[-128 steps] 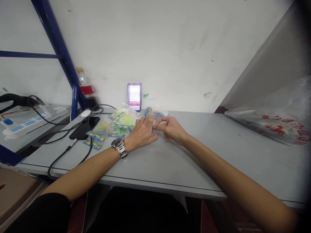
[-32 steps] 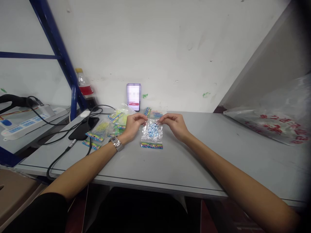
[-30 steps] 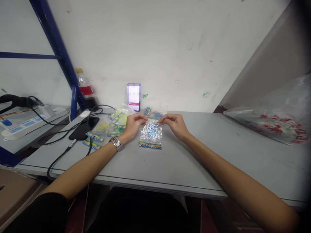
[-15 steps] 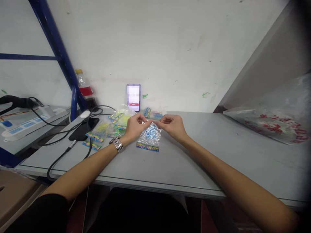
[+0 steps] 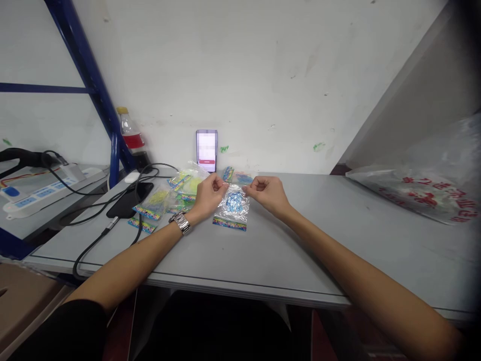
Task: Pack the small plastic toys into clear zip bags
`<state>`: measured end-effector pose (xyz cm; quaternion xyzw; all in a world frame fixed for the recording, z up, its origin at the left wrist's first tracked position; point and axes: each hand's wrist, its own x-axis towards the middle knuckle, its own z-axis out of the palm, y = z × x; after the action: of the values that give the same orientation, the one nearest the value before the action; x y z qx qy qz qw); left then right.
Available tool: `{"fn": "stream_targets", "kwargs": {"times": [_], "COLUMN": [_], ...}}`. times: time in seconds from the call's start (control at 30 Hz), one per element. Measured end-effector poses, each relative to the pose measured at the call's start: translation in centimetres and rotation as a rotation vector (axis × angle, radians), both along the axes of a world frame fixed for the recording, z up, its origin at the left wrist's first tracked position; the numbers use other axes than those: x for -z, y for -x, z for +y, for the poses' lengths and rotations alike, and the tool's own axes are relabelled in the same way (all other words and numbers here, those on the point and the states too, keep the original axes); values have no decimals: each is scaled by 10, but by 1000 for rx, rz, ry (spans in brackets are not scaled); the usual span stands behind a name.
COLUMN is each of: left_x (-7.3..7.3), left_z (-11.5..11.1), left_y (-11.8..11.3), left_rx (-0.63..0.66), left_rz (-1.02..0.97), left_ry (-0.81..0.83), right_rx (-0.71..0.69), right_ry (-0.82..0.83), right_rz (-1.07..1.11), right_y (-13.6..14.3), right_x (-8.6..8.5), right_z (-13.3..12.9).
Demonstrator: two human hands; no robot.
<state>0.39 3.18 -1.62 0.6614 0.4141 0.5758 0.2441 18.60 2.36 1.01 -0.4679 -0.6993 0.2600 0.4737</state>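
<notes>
A clear plastic bag (image 5: 235, 202) with something blue inside hangs or lies between my hands, its colourful printed strip at the end nearest me. My left hand (image 5: 209, 197) pinches the bag's far left corner. At the far right corner, my right hand (image 5: 267, 193) grips it between thumb and fingers. Just left of my left hand, several clear packets with yellow and green contents (image 5: 158, 199) lie in a loose pile. Behind the bag sits another packet (image 5: 241, 178) with blue and reddish contents.
A lit phone (image 5: 206, 150) leans on the wall. To the left are a dark phone (image 5: 130, 199), black cables, a bottle (image 5: 132, 138) and a power strip (image 5: 56, 192). A large plastic sack (image 5: 421, 193) rests on the right of the grey table (image 5: 263, 260).
My hands have moved slightly apart, and the bag's far edge is stretched wider between them. The blue contents show more clearly.
</notes>
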Motion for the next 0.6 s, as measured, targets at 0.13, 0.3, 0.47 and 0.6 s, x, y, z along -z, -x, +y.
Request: {"fn": "stream_targets", "kwargs": {"times": [0.13,0.3,0.47,0.6], "left_x": [1,0,1,4], "left_z": [2,3,2,1], "left_y": [0,1,3,1], "left_rx": [16,4,32,117], "left_rz": [-61,-76,-89,-87], "left_ry": [28,42,24,78], "right_rx": [-23,-3,-27,-20], "right_ry": [26,-2,24,28], "right_rz": [80,126,232,369], "right_y": [-2,-4,-5,-5], "right_x": [3,5,5,4], "right_z": [5,9,8,9]}}
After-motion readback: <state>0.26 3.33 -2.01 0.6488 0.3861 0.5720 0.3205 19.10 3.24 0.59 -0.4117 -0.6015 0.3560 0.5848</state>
